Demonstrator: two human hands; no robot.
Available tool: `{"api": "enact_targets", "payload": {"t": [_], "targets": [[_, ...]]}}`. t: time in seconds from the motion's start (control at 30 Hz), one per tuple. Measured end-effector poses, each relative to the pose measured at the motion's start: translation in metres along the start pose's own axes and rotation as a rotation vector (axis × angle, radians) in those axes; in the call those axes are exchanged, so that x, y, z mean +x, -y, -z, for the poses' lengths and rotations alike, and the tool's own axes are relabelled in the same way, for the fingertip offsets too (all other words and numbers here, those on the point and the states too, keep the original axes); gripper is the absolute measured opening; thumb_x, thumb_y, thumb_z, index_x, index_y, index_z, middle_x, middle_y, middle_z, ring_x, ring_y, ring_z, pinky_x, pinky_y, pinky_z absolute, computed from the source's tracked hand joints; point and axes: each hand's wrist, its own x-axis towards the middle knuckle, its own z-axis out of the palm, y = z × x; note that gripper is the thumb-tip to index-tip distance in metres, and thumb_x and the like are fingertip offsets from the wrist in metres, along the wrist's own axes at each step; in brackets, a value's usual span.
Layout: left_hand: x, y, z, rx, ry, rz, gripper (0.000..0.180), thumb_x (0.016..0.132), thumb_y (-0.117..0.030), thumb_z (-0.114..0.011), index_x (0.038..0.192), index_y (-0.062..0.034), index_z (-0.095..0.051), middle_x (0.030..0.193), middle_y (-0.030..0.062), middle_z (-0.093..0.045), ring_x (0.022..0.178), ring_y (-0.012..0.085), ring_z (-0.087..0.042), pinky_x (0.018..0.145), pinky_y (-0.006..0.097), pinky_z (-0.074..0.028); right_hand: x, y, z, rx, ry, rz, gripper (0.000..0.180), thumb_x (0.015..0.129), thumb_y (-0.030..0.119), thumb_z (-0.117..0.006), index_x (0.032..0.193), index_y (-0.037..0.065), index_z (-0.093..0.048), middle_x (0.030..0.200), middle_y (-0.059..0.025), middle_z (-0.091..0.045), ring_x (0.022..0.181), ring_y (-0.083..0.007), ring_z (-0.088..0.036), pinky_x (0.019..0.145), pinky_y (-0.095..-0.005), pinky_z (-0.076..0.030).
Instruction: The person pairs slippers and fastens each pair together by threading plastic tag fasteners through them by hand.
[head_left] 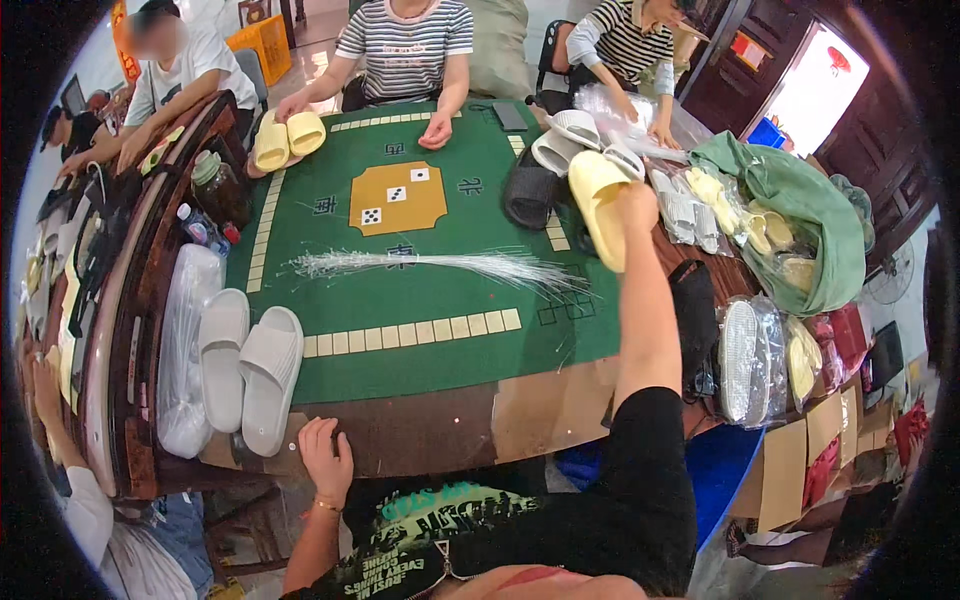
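My right hand [638, 210] is stretched out over the right side of the table, closed on a pale yellow slipper [600, 205]. Beside that slipper are a black slipper [530, 193] and several white or light grey ones [560, 150]. My left hand [326, 458] rests at the near table edge with nothing in it, its thumb apart from the loosely bent fingers. Just beyond it stands a pair of light grey slippers [268, 375]. A bundle of thin clear plastic strands [430, 262] lies across the middle of the green mat [440, 330].
Across the table a person holds a pair of yellow slippers [288, 138]. Another person at the far right handles clear plastic bags [620, 110]. Bagged slippers [745, 360] and a green sack [800, 210] crowd the right edge. Clear bags [187, 350] and a jar [218, 185] line the left.
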Motion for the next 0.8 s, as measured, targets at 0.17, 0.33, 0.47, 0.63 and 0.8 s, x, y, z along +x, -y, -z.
{"api": "enact_targets", "payload": {"t": [0.17,0.33,0.47,0.63,0.8], "targets": [[0.002,-0.001,0.000,-0.015,-0.009,-0.029,0.026,0.072,-0.001,-0.059,0.098,-0.0010,-0.056,0.099,0.0135,-0.053,0.099,0.0329,-0.049,0.088,0.042,-0.039,0.039,-0.020,0.056,0.235,-0.184,0.119,0.030,0.078,0.026,-0.052,0.082,0.000,-0.064,0.081,-0.0214,-0.063,0.079,-0.0380,-0.060,0.070,-0.0412,-0.046],[-0.002,0.003,0.002,-0.029,-0.023,-0.026,0.025,0.073,-0.001,-0.059,0.098,-0.0009,-0.056,0.100,0.0136,-0.054,0.100,0.0331,-0.049,0.089,0.042,-0.039,0.040,0.002,0.123,0.618,-0.084,-0.060,0.025,0.080,0.021,-0.052,0.084,-0.001,-0.064,0.066,-0.0106,-0.060,0.057,-0.0143,-0.054,0.053,-0.0317,-0.041],[-0.002,0.004,0.007,-0.066,-0.070,-0.024,0.024,0.074,-0.001,-0.058,0.098,-0.0018,-0.057,0.100,0.0132,-0.055,0.100,0.0321,-0.050,0.088,0.041,-0.039,0.004,0.030,0.159,0.897,0.109,-0.006,0.017,0.081,0.013,-0.049,0.080,0.001,-0.062,0.061,-0.0019,-0.053,0.048,-0.0095,-0.044,0.043,-0.0250,-0.032],[0.004,-0.012,0.013,-0.227,-0.068,0.106,0.024,0.075,-0.004,-0.060,0.099,-0.0023,-0.057,0.101,0.0126,-0.056,0.099,0.0304,-0.051,0.088,0.039,-0.040,-0.086,0.068,0.199,0.960,0.392,0.096,0.020,0.084,0.007,-0.048,0.096,0.000,-0.063,0.068,-0.0008,-0.058,0.052,-0.0077,-0.048,0.045,-0.0234,-0.036],[0.021,-0.039,0.015,-0.759,0.030,0.301,0.028,0.083,-0.005,-0.056,0.111,-0.0012,-0.053,0.106,0.0086,-0.055,0.096,0.0157,-0.054,0.084,0.027,-0.043,-0.187,0.110,0.179,0.944,0.710,0.208,0.020,0.083,0.002,-0.048,0.096,-0.001,-0.063,0.087,-0.0049,-0.065,0.074,-0.0092,-0.059,0.065,-0.0227,-0.047]]}}
